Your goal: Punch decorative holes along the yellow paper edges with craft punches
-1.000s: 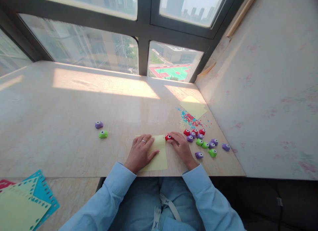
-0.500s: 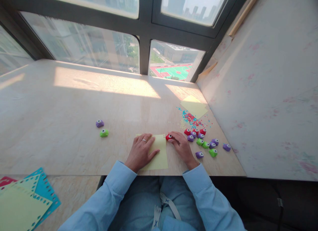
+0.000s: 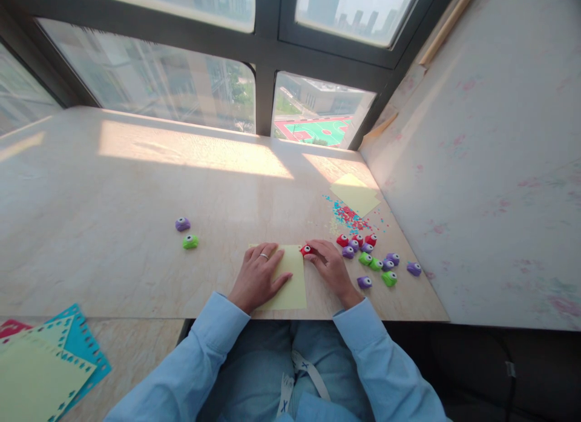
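A pale yellow sheet of paper lies on the table close to its front edge. My left hand rests flat on the sheet's left part, fingers spread and open, a ring on one finger. Between the fingers of my right hand is a small red craft punch with a white, eye-like button. It sits at the sheet's upper right corner; whether the paper is inside its slot I cannot tell. Several purple, green and red punches are grouped to the right of my right hand.
Red, blue and yellow paper bits are scattered near another yellow sheet by the wall. A purple punch and a green punch stand at left. Punched blue sheets and yellow sheets lie lower left. A window borders the table.
My right hand has shifted the red punch slightly left, onto the corner of the yellow sheet. The left hand has stayed in place.
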Demonstrator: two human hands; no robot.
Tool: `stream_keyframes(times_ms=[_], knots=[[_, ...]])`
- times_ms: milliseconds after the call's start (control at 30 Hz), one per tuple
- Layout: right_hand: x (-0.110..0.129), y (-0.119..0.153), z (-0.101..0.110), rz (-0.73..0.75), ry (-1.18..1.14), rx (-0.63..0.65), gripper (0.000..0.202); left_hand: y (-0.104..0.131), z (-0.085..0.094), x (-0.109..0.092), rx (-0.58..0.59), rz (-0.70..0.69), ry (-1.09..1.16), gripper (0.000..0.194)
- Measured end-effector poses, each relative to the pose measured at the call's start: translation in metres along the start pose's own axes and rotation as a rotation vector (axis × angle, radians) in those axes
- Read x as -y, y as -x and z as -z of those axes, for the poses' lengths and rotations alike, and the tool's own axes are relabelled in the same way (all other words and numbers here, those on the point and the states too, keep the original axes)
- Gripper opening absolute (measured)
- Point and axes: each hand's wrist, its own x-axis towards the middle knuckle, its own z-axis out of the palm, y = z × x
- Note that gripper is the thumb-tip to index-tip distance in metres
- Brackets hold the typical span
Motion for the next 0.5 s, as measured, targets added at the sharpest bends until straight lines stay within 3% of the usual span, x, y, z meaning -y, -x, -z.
stream_keyframes(times_ms=[500], knots=[[0.023, 0.001, -0.005, 0.004, 0.08, -0.007, 0.02, 0.001, 0.001, -0.002, -0.014, -0.009, 0.009, 0.041]])
